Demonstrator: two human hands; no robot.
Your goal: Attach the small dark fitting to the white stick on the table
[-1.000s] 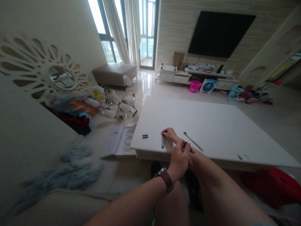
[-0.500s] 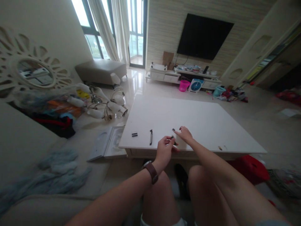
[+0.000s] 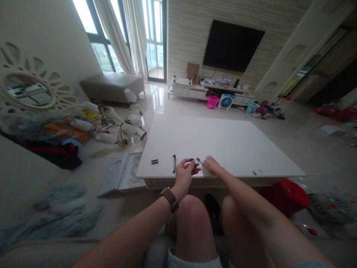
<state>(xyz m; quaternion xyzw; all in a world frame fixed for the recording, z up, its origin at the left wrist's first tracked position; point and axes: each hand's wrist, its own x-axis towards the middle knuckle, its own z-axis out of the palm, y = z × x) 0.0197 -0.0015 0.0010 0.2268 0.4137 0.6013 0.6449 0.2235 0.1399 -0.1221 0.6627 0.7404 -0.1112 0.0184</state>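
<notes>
I sit at a low white table (image 3: pixel 223 137) with my knees against its near edge. My left hand (image 3: pixel 185 173), a brown watch on its wrist, hovers over the front edge and pinches a small dark piece (image 3: pixel 192 160) between its fingertips. My right hand (image 3: pixel 212 164) lies on the tabletop just to its right, fingers closed down over a thin pale rod (image 3: pixel 199 160) whose end sticks out toward the left hand. A dark pen-like part (image 3: pixel 174 164) lies left of my left hand. Further left lies a small black piece (image 3: pixel 154 161).
Two tiny bits (image 3: pixel 256 172) lie near the table's right front. On the floor sit a white-shaded chandelier (image 3: pixel 119 128), a white moulded tray (image 3: pixel 122 175), a red object (image 3: pixel 287 191) under the table's right corner, and blue fluff (image 3: pixel 55 208). A TV bench (image 3: pixel 195 89) stands far back.
My right hand left the pen-like part and crossed right to the thin rod. My left hand moved left over the table edge, keeping the small dark piece. The view swung right.
</notes>
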